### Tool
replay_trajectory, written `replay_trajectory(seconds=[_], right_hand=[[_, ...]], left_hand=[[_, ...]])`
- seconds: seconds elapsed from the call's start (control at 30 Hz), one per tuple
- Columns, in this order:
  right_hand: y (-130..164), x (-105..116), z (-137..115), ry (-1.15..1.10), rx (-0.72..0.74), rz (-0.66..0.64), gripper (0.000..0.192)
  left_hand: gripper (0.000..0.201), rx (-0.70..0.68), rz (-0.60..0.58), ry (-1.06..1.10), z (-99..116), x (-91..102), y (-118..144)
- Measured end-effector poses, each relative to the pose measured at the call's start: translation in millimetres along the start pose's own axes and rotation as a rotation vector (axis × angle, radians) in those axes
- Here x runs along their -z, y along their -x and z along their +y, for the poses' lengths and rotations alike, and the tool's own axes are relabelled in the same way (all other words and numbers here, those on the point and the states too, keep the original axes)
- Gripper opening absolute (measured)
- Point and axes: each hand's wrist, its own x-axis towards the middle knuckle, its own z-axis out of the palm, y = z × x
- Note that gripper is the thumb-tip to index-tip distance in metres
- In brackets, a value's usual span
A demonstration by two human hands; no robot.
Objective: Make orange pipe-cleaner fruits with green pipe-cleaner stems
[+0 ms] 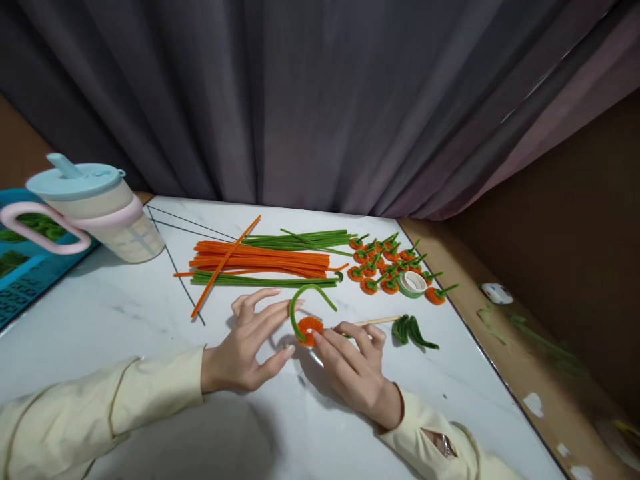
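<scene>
Both hands meet over an orange coil (310, 329) lying on the white surface (125, 313). The right hand (357, 370) pinches the coil's edge in its grip. The left hand (245, 347) is released, fingers spread, fingertips brushing the green stem (305, 293) curving off the coil. Loose orange and green stems (260, 261) lie just behind.

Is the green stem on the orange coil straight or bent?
Bent: the green stem arcs over from the orange coil between both hands.
</scene>
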Motion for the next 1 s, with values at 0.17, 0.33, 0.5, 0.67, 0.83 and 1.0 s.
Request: replay_trajectory(seconds=[0.17,0.33,0.5,0.67,0.83,1.0], right_hand=[[-0.7,1.6,0.7,0.029,0.067,-0.004,0.013],[-3.9,5.6,2.5,-0.019,0.113,-0.009,0.011],[-6.9,4.0,0.5,-0.117,0.020,-0.022,0.019],[-10.5,-0.1,-7.2,-0.343,-0.229,-0.031,0.024],[-9.8,-5.1,-11.4,-0.470,-0.352,-0.112,0.017],[-8.6,-5.4,-11.3,-0.594,-0.387,-0.116,0.031]], left_hand=[[0.055,-0.008,-0.096,0.109,-4.2,-0.3,0.2],[0.060,-0.044,-0.102,0.124,-4.6,-1.5,-0.1],[0.057,-0.081,-0.107,0.165,-5.1,-2.6,1.3],[0.040,-0.049,-0.057,0.242,-4.1,-4.0,-0.8],[0.025,-0.007,0.018,0.378,-4.0,-7.0,-3.5],[0.021,0.022,0.016,0.376,-2.9,-8.4,-4.5]])
